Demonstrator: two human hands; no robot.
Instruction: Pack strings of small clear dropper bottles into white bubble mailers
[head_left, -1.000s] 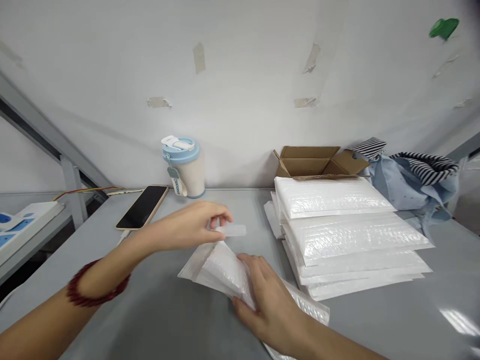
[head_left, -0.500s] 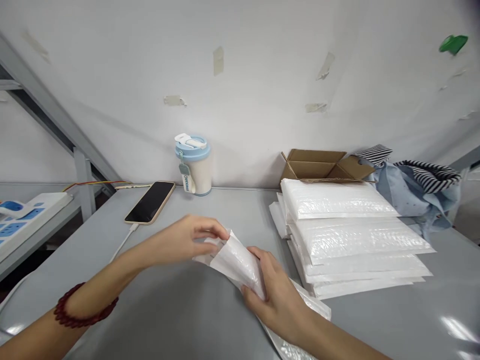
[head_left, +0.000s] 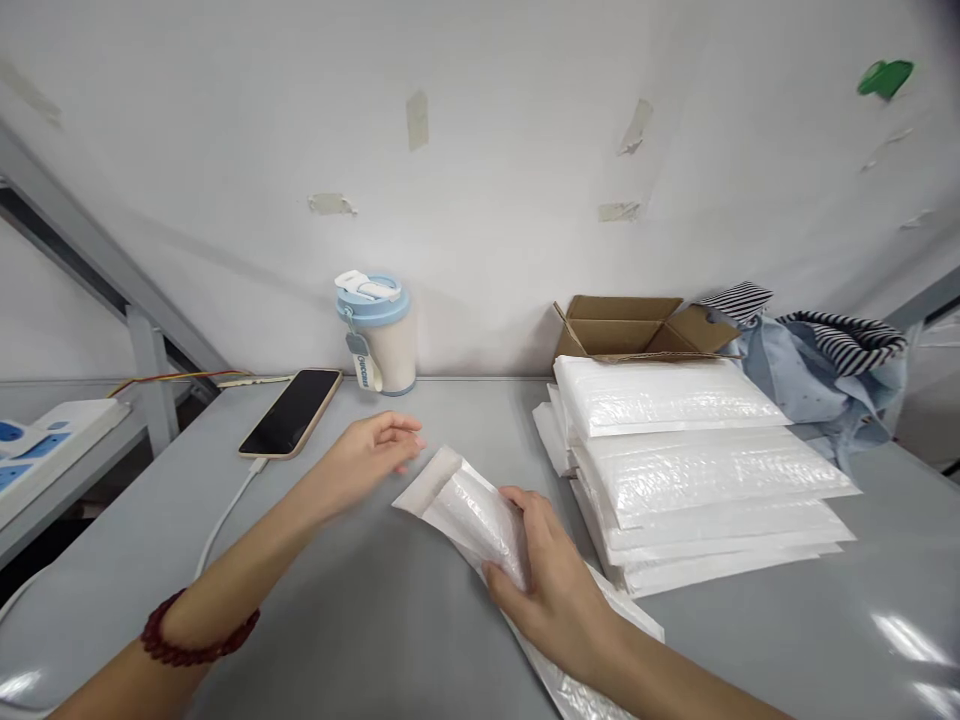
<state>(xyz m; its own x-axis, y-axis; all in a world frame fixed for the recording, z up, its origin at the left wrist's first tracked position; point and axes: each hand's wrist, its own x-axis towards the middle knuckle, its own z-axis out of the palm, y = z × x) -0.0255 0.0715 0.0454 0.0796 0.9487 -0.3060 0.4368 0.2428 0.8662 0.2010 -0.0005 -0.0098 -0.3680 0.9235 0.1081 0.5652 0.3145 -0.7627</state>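
My right hand (head_left: 551,585) grips a white bubble mailer (head_left: 480,515) across its middle, thumb on the near side and fingers over the far side. The mailer's open-looking flap end (head_left: 431,480) points up and to the left. Under the right hand, more white bubble wrap runs down to the bottom edge; whether it is a second mailer I cannot tell. My left hand (head_left: 373,455) is apart from the mailer, just left of its flap end, with loosely bent fingers and nothing in them. A dark red bead bracelet (head_left: 191,640) circles the left wrist.
A stack of white bubble mailers (head_left: 705,480) lies at the right, before an open cardboard box (head_left: 622,325). Blue cloth with striped trim (head_left: 817,370) is behind. A lidded cup (head_left: 382,340), a charging phone (head_left: 292,412) and a power strip (head_left: 52,440) are at the left.
My left hand has come off the mailer's flap end and moved left. The flap end now lies flatter and in plain sight. My right hand keeps its grip. The view has shifted slightly.
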